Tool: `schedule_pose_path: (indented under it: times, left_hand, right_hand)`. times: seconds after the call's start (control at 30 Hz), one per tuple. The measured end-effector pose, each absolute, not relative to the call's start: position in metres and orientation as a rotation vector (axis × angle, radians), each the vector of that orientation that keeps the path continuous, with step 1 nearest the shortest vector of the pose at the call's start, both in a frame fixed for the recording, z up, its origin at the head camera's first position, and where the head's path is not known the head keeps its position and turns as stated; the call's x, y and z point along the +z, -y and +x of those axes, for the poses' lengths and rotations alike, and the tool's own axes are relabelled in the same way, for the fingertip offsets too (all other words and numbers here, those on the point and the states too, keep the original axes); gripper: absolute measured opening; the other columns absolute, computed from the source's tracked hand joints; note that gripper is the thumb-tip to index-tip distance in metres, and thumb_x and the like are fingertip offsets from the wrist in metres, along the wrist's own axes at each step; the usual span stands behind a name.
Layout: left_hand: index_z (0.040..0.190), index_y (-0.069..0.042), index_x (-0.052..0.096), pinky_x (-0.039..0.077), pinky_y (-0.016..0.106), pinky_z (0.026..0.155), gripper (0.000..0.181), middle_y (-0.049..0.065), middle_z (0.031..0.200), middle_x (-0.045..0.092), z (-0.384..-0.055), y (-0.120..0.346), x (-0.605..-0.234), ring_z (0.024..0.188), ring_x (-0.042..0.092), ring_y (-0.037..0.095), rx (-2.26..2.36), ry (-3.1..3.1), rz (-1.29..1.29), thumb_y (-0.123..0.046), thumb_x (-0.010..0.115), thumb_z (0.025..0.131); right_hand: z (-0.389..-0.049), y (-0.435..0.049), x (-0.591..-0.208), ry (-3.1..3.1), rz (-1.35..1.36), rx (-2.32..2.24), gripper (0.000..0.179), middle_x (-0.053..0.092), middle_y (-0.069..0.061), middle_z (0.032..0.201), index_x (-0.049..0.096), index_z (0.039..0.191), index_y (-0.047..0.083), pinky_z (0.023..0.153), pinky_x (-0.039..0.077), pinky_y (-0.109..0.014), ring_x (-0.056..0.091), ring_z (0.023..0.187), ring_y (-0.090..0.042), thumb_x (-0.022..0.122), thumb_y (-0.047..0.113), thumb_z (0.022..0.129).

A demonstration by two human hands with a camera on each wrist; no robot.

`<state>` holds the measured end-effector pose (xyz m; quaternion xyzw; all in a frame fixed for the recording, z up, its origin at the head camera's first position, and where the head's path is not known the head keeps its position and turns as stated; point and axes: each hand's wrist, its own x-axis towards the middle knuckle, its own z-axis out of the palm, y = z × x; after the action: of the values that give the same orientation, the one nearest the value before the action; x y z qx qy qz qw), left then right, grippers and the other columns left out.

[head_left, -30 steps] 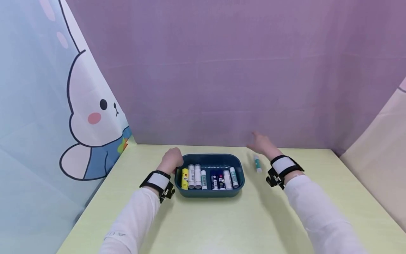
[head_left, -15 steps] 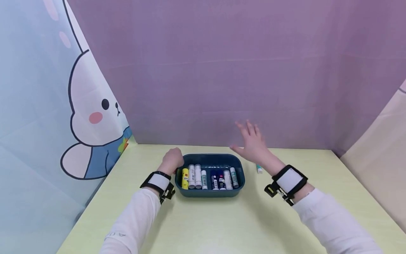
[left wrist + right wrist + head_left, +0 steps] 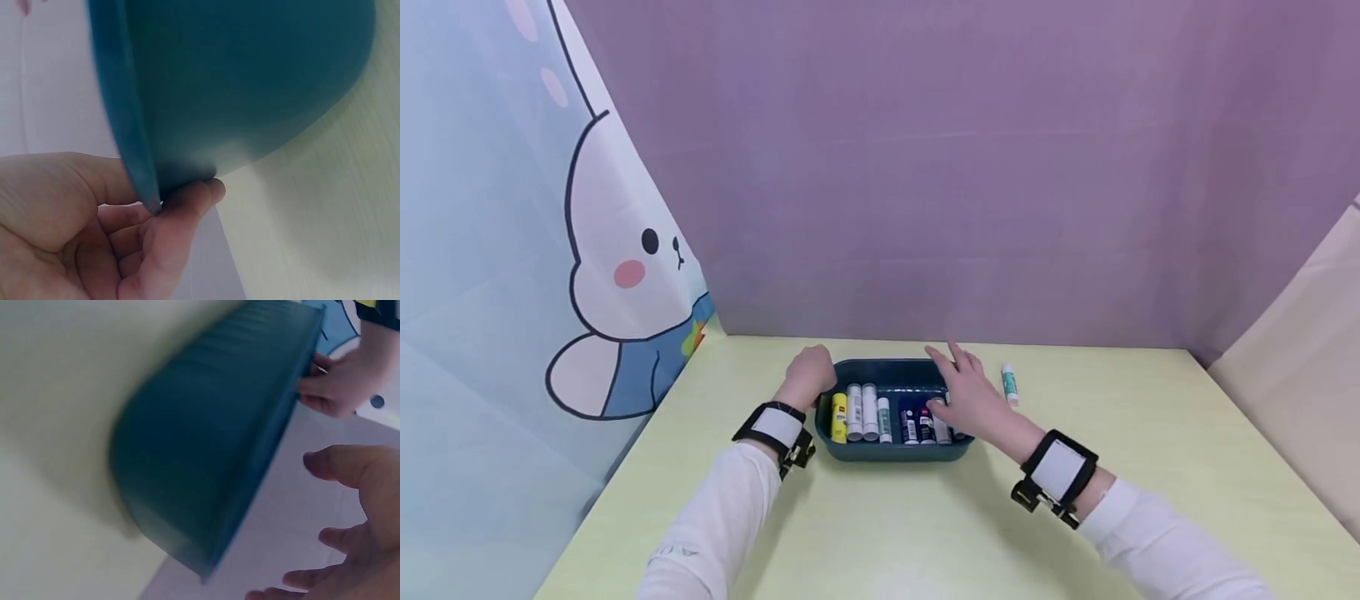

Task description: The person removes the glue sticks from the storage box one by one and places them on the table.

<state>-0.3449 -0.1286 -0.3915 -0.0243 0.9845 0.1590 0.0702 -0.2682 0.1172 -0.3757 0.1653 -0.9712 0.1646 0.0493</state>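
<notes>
A dark teal plastic basin (image 3: 880, 452) stands on the table, holding several glue sticks side by side. Among them are a yellow glue stick (image 3: 838, 418), a white glue stick (image 3: 869, 412) and a dark blue glue stick (image 3: 909, 423). My left hand (image 3: 808, 372) pinches the basin's left rim between thumb and fingers, plain in the left wrist view. Over the basin's right end hovers my right hand (image 3: 973, 400), its fingers spread and holding nothing. It partly covers the rightmost sticks. In the right wrist view the right fingers are apart from the rim.
One white-and-teal glue stick (image 3: 1010, 385) lies on the table to the right of the basin. A purple curtain (image 3: 955, 208) rises behind the table (image 3: 880, 533). At the left hangs a light blue sheet (image 3: 467, 333) with a cartoon figure.
My right hand has moved left and down from beside the loose glue stick to above the basin's right end, its fingers opening out. The left hand has stayed on the rim.
</notes>
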Motion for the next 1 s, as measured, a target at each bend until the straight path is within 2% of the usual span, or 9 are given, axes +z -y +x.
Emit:
schedule_pose_path:
  times: [0.27,0.4,0.7,1.0]
  left_hand:
    - [0.102,0.005,0.064,0.048,0.027,0.039,0.019,0.022,0.105,0.064,-0.342,0.127,-0.389,0.048,0.061,0.02,0.488,-2.952,-0.078,-0.007,0.055,0.091]
    - [0.103,0.005,0.064,0.049,0.028,0.04,0.019,0.022,0.106,0.064,-0.341,0.126,-0.388,0.048,0.061,0.021,0.493,-2.952,-0.082,-0.006,0.054,0.091]
    - [0.102,0.004,0.064,0.049,0.028,0.041,0.018,0.021,0.101,0.064,-0.343,0.126,-0.391,0.05,0.061,0.021,0.493,-2.944,-0.107,-0.007,0.055,0.091]
    - [0.099,0.004,0.064,0.049,0.03,0.042,0.017,0.021,0.097,0.065,-0.342,0.122,-0.394,0.05,0.061,0.022,0.505,-2.949,-0.089,-0.007,0.055,0.09]
  right_hand:
    - [-0.266,-0.107,-0.398,3.05,0.454,0.454,0.068,0.043,-0.03,0.134,0.038,0.138,-0.005,0.096,0.044,-0.051,0.048,0.118,-0.043,0.072,0.013,0.081]
    - [-0.269,-0.103,-0.405,3.142,0.437,0.377,0.064,0.05,-0.03,0.126,0.043,0.132,-0.012,0.091,0.05,-0.046,0.056,0.109,-0.037,0.072,0.012,0.081]
    - [-0.279,-0.094,-0.417,3.221,0.411,0.258,0.044,0.061,-0.023,0.105,0.056,0.113,-0.011,0.081,0.053,-0.045,0.059,0.097,-0.03,0.071,0.012,0.079]
    - [-0.284,-0.088,-0.426,3.227,0.379,0.237,0.049,0.059,-0.027,0.112,0.054,0.118,-0.012,0.085,0.051,-0.047,0.059,0.103,-0.036,0.07,0.011,0.078]
